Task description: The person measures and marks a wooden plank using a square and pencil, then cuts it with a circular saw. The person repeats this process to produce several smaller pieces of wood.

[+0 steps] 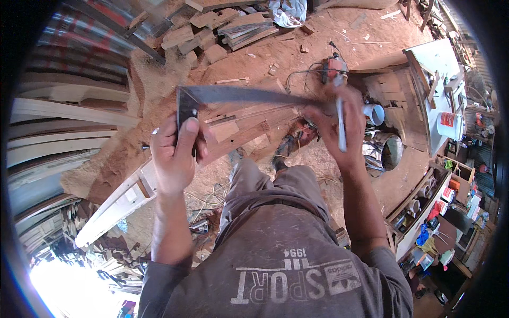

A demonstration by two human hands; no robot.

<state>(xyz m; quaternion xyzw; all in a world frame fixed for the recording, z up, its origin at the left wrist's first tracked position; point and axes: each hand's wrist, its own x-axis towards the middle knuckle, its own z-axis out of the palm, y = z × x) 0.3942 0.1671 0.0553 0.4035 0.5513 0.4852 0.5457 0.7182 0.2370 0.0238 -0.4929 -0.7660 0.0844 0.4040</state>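
A long, flat dark metal blade (238, 95) spans the space between my hands at chest height, its right half blurred. My left hand (177, 151) grips its left end, thumb on top, where a short dark piece bends down toward me. My right hand (347, 127) is closed around a pale grey bar-like piece (341, 119) standing crosswise at the blade's right end. Blur hides whether bar and blade are joined. Below the blade lies a long wooden piece (233, 132), running from the lower left toward the middle.
Offcuts of wood (212, 32) are piled at the back, near a white bag (289, 11). Planks (63, 111) lean at the left. A red power tool (335, 66) with a cord lies beyond my right hand. At the right are a table with a white bucket (449, 125) and a cluttered shelf (413, 196).
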